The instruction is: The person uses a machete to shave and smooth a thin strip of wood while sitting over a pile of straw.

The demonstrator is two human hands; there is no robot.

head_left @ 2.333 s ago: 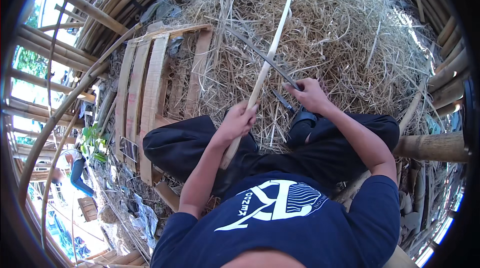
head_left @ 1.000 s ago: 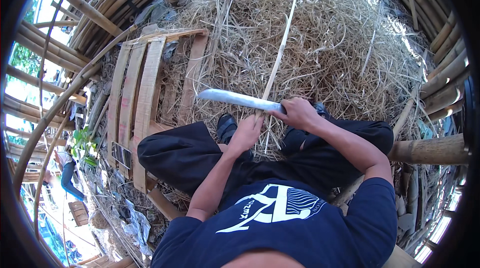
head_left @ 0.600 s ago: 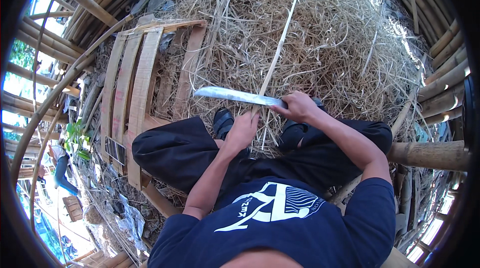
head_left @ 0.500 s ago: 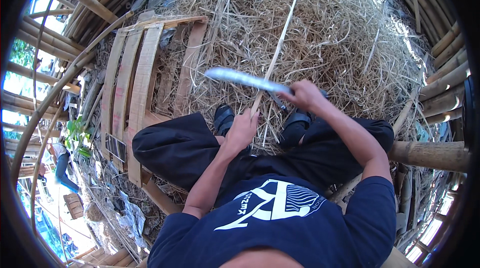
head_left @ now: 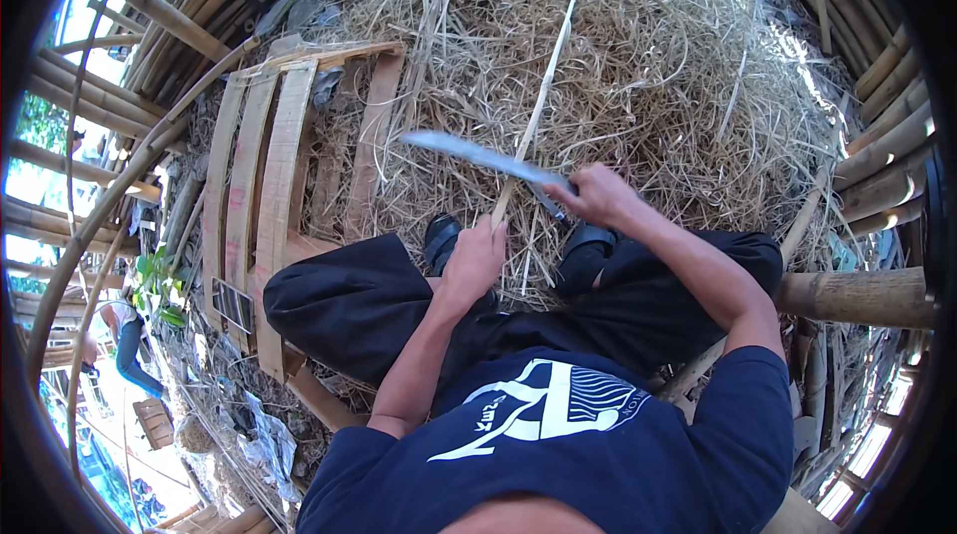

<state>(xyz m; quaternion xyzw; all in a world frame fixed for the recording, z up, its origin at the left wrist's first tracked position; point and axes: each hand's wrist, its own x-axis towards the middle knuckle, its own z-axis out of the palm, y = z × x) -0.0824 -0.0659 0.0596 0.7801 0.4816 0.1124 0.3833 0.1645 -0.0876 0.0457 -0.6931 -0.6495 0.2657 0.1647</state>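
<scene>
I sit with legs out in dark trousers over a heap of dry shavings. My left hand (head_left: 477, 260) grips the near end of a long thin pale bamboo strip (head_left: 546, 85) that runs away from me up over the heap. My right hand (head_left: 596, 195) holds a long knife (head_left: 469, 153) by its handle, blade pointing left and lying across the strip just above my left hand. My dark shoes (head_left: 442, 235) rest on the shavings on either side of the strip.
A large mound of straw-like bamboo shavings (head_left: 678, 75) fills the area ahead. A wooden pallet (head_left: 264, 185) lies at the left. Thick bamboo poles (head_left: 857, 295) ring the spot on the right and upper left. A person (head_left: 125, 335) stands below at the far left.
The knife swung from along the strip to lying crosswise over it, then rose slightly with my right hand. My left hand stayed on the strip's near end.
</scene>
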